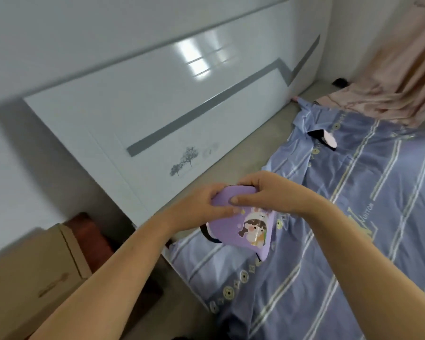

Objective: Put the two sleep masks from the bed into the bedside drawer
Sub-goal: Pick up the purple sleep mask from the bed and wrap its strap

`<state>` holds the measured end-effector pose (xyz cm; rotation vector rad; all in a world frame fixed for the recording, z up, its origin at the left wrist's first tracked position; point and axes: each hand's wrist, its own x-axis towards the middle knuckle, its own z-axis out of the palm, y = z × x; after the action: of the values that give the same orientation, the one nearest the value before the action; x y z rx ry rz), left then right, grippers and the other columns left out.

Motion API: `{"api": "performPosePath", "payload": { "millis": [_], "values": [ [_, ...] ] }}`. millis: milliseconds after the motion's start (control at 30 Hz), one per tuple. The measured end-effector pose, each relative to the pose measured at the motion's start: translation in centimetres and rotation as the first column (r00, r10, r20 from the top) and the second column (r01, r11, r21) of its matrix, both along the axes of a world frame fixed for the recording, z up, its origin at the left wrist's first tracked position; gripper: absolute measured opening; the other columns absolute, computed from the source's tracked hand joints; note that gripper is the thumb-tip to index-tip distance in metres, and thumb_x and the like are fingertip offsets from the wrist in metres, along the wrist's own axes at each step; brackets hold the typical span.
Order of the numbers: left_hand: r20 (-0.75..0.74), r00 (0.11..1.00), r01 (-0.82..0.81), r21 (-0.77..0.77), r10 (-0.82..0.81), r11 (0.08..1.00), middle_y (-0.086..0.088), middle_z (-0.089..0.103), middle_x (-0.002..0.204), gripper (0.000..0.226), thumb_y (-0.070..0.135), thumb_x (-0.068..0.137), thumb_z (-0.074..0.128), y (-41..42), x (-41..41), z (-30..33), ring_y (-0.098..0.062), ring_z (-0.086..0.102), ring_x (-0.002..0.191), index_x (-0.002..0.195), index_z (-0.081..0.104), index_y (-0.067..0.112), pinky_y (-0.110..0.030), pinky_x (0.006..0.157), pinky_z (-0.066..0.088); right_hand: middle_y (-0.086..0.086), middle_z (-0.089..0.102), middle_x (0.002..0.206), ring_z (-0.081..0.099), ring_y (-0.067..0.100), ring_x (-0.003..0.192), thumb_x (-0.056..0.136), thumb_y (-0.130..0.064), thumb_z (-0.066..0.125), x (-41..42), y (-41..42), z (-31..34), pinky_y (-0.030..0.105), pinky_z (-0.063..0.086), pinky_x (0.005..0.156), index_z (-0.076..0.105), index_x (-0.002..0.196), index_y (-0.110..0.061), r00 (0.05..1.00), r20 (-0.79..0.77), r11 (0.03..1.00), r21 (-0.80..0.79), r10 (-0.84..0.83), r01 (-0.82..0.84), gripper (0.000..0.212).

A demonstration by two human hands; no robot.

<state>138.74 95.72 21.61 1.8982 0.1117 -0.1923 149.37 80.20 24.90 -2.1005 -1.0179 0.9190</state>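
A purple sleep mask (245, 228) with a cartoon girl print hangs above the near corner of the bed, its black strap dangling below. My left hand (196, 209) grips its upper left edge and my right hand (268, 190) pinches its top from the right. A second sleep mask (325, 138), black with a pink face, lies farther up on the blue striped sheet (353, 241). The beige bedside cabinet (35, 266) with a drawer handle (53, 285) stands at the lower left; the drawer looks closed.
A glossy white headboard (157, 114) runs along the wall behind the bed. A reddish-brown object (86, 229) sits between the cabinet and the headboard. A pink blanket (390, 89) is bunched at the far right. Bare mattress (243, 153) shows beside the sheet.
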Motion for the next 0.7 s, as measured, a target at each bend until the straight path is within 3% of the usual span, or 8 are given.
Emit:
{"api": "performPosePath", "payload": {
  "millis": [67,167,233,333,400,467,600,700],
  "values": [
    [0.037,0.998,-0.044,0.03,0.043,0.999,-0.011,0.07,0.095,0.018,0.022,0.085,0.066,0.4,-1.6,0.9,-0.017,0.065,0.083,0.1,0.064,0.011,-0.026,0.074,0.049,0.002,0.062,0.067,0.055,0.013,0.057,0.082,-0.037,0.066,-1.6,-0.2,0.7,0.029,0.045,0.055,0.064,0.082,-0.012,0.997,0.054,0.999,0.025,-0.045,0.044,0.025],
    [0.134,0.974,-0.183,-0.007,0.183,0.983,0.011,0.067,0.075,0.007,0.02,0.087,0.062,1.6,-4.6,1.2,-0.006,0.061,0.069,0.083,0.065,0.025,-0.014,0.063,0.046,0.002,0.069,0.094,0.062,0.015,0.081,0.082,-0.038,0.064,-3.9,-0.6,0.7,0.035,0.051,0.074,0.064,0.1,-0.024,0.969,0.109,0.967,0.148,-0.223,0.206,0.023],
    [0.165,0.939,-0.287,-0.114,0.303,0.951,0.011,0.07,0.081,0.01,0.017,0.088,0.061,2.5,-7.1,1.1,-0.004,0.064,0.073,0.087,0.066,0.025,-0.018,0.066,0.049,0.002,0.056,0.128,0.053,0.012,0.114,0.084,-0.043,0.06,-6.0,-0.5,0.2,0.027,0.04,0.091,0.051,0.126,-0.027,0.927,0.188,0.935,0.211,-0.324,0.284,0.046],
    [0.146,0.888,-0.368,-0.344,0.436,0.864,0.012,0.075,0.088,0.02,0.012,0.089,0.057,3.4,-11.6,1.0,-0.008,0.068,0.084,0.093,0.067,0.029,-0.024,0.075,0.052,0.001,0.04,0.146,0.036,0.014,0.134,0.085,-0.05,0.054,-11.0,1.0,-0.3,0.026,0.03,0.102,0.032,0.141,-0.023,0.911,0.131,0.906,0.232,-0.39,0.354,0.067],
    [0.125,0.896,-0.334,-0.446,0.427,0.83,0.007,0.075,0.096,0.021,0.013,0.087,0.057,3.5,-14.6,0.9,-0.013,0.068,0.092,0.098,0.068,0.028,-0.027,0.079,0.055,-0.006,0.05,0.139,0.045,0.01,0.128,0.085,-0.05,0.056,-15.0,2.3,-0.7,0.027,0.036,0.103,0.039,0.138,-0.025,0.94,-0.041,0.908,0.247,-0.34,0.339,0.061],
    [0.084,0.917,-0.282,-0.555,0.39,0.783,0.003,0.075,0.102,0.023,0.016,0.084,0.059,3.7,-17.4,0.8,-0.017,0.068,0.097,0.102,0.069,0.026,-0.029,0.082,0.057,-0.014,0.068,0.116,0.061,0.006,0.108,0.086,-0.043,0.059,-18.8,3.5,-1.0,0.025,0.05,0.09,0.056,0.12,-0.032,0.935,-0.252,0.884,0.336,-0.248,0.326,0.036],
    [0.036,0.933,-0.251,-0.648,0.358,0.719,-0.004,0.071,0.114,0.027,0.018,0.087,0.058,3.7,-22.3,0.6,-0.024,0.065,0.106,0.113,0.065,0.02,-0.035,0.09,0.056,0.011,0.069,0.113,0.066,0.025,0.102,0.087,-0.022,0.062,-23.7,4.4,-1.5,0.038,0.056,0.088,0.06,0.116,-0.01,0.806,-0.544,0.791,0.376,-0.233,0.483,0.031],
    [0.056,0.929,-0.283,-0.529,0.365,0.8,0.006,0.075,0.09,0.02,0.019,0.091,0.055,3.4,-25.2,1.1,-0.011,0.069,0.075,0.105,0.067,0.023,-0.019,0.059,0.055,0.008,0.074,0.095,0.07,0.022,0.086,0.086,-0.011,0.063,-25.4,4.3,-1.6,0.032,0.06,0.074,0.067,0.1,-0.009,0.776,-0.556,0.74,0.38,-0.297,0.555,0.015]
  ]
}}
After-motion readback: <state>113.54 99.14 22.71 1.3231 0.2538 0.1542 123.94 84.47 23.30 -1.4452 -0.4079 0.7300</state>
